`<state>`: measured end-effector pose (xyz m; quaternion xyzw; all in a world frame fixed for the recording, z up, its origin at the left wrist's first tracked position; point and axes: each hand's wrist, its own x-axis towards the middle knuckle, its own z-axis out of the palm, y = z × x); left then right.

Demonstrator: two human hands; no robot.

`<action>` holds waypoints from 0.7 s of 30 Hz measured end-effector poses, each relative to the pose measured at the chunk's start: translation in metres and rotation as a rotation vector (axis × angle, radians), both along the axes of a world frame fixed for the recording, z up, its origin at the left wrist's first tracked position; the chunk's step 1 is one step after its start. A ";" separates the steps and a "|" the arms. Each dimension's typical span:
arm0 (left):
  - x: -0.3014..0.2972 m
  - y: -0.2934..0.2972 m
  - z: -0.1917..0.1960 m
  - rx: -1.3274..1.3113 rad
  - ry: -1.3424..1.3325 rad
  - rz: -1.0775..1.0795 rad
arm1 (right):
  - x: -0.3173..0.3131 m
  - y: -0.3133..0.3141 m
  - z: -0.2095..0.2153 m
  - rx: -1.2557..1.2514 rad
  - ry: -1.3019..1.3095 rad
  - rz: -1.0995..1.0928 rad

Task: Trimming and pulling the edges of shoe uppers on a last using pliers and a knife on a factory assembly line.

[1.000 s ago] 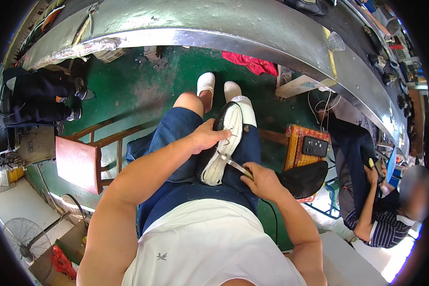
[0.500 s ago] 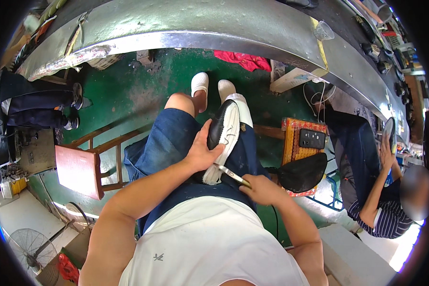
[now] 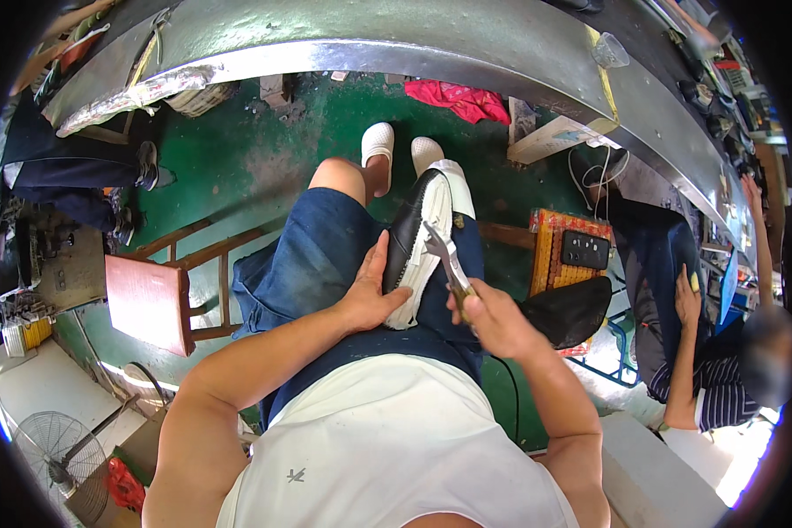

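Observation:
Across my lap lies a shoe (image 3: 403,238), its black upper to the left and its whitish, creased underside facing up. My left hand (image 3: 371,290) grips the near part of it, with fingers along the black side and the thumb over the pale underside. Metal lasting pincers (image 3: 449,257) are held in my right hand (image 3: 491,319), which is closed around their handles. Their head is over the right edge of the pale underside, about midway along; whether the jaws touch it, I cannot tell.
A long metal-edged workbench (image 3: 326,57) curves across the far side. A wooden stool (image 3: 150,304) stands left. At right, a black phone (image 3: 584,250) and a black pouch (image 3: 570,312) rest on a woven seat (image 3: 546,255). A co-worker's hand (image 3: 688,299) is farther right.
My right hand has moved the pincers forward from the shoe's near end to about its middle, raising their head. My left hand remains on the shoe. The co-worker's hands have moved apart.

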<state>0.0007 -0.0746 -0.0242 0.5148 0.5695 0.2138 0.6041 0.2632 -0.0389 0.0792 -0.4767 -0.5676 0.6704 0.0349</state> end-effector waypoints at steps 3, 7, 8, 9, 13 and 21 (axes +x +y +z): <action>0.002 0.010 0.022 -0.012 0.153 -0.105 | -0.014 -0.009 -0.037 0.457 -0.228 0.229; -0.020 0.021 0.038 -0.131 -0.097 -0.070 | 0.012 0.001 -0.022 0.318 -0.193 0.275; -0.030 0.018 0.024 -0.122 -0.260 0.030 | 0.019 0.003 -0.017 0.362 -0.201 0.201; -0.034 0.024 0.036 -0.227 -0.455 0.096 | 0.030 0.010 -0.013 0.400 -0.222 0.113; -0.059 0.042 0.104 -0.314 -0.784 0.249 | 0.050 0.058 0.017 0.948 -0.322 -0.088; -0.028 0.283 0.235 0.098 -0.560 0.232 | 0.067 0.260 0.048 1.645 -0.522 -0.117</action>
